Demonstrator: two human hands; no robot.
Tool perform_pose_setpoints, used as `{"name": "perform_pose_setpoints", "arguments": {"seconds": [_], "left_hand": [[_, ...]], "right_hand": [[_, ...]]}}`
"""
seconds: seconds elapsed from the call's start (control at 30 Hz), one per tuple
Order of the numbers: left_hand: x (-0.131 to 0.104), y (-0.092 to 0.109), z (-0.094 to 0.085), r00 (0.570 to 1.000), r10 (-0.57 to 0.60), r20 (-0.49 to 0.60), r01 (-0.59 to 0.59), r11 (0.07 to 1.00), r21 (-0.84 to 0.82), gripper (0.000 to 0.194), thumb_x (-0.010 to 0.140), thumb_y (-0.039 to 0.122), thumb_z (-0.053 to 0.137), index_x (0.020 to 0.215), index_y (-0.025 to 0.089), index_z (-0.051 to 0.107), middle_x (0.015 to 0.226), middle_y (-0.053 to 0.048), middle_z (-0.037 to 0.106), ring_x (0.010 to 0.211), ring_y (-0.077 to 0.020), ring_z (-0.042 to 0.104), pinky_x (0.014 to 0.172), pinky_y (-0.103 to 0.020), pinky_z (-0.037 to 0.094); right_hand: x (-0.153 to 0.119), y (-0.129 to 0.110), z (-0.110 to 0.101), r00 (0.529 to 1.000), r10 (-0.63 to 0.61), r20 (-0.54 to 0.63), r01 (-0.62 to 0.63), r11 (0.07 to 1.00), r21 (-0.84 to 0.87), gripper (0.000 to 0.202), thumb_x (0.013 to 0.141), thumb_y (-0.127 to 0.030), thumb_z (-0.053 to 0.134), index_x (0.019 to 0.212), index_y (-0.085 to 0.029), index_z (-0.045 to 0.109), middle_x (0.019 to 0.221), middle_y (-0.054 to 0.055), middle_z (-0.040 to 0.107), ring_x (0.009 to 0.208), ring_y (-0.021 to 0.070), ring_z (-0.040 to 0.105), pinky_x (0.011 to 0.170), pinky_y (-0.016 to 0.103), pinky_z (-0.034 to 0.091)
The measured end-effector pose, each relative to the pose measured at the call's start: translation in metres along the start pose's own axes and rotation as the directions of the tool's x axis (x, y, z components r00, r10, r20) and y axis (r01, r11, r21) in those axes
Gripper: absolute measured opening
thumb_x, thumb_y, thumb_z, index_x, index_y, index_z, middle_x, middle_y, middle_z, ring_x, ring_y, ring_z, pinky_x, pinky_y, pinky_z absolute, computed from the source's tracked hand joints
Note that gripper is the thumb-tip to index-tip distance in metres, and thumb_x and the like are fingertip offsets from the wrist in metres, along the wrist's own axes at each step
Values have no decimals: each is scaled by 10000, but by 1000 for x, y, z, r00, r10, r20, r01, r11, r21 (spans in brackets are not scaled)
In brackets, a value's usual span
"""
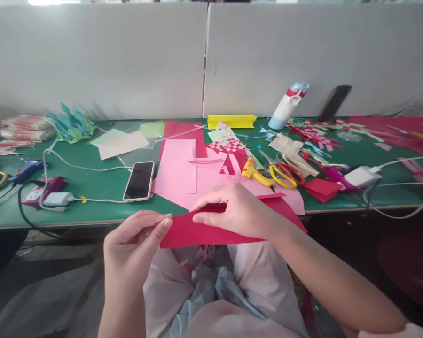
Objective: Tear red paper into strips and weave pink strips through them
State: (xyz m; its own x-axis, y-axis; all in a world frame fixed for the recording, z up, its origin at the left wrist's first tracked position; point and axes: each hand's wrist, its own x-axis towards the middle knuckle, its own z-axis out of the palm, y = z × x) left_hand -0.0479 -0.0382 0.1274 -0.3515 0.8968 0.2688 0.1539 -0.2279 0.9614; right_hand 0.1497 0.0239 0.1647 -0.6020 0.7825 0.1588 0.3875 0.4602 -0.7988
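Note:
A sheet of red paper (pixel 211 233) is held over my lap at the table's front edge, with a fold along its upper side. My left hand (pixel 137 244) pinches its left end between thumb and fingertips. Farther right, my right hand (pixel 232 211) grips the upper edge, thumb in front and fingers behind. Beyond the sheet lie pink paper (pixel 178 169) and small red-and-pink woven strips (pixel 229 145). A yellow glue gun (pixel 255 173) rests beyond my right hand, beside scissors with yellow handles (pixel 282 177).
On the green table (pixel 91 180) lie a phone (pixel 139 181), cables, a white charger (pixel 58 198) and a blue glue gun (pixel 28 171). A bottle (pixel 287 108) stands at the back right near a yellow folded paper (pixel 231 121). Folded red paper (pixel 322 188) lies at the right.

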Motion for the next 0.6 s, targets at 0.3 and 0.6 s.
{"name": "perform_pose_setpoints", "arguments": {"seconds": [0.3, 0.6], "left_hand": [[-3, 5, -7, 998, -56, 35, 58, 997, -55, 43, 661, 200, 768, 652, 228, 737, 687, -10, 695, 615, -127, 584, 518, -215, 462], [-1, 7, -4, 997, -72, 27, 74, 995, -65, 48, 642, 203, 777, 637, 208, 730, 663, -16, 676, 590, -123, 567, 496, -211, 456]], "right_hand": [[-1, -3, 3, 999, -47, -6, 47, 997, 54, 125, 815, -247, 653, 871, -174, 736, 836, -2, 744, 757, 113, 673, 692, 199, 488], [-2, -4, 4, 999, -45, -13, 46, 994, 98, 92, 799, -215, 658, 829, -173, 734, 798, -5, 739, 721, 111, 666, 675, 198, 495]]}}
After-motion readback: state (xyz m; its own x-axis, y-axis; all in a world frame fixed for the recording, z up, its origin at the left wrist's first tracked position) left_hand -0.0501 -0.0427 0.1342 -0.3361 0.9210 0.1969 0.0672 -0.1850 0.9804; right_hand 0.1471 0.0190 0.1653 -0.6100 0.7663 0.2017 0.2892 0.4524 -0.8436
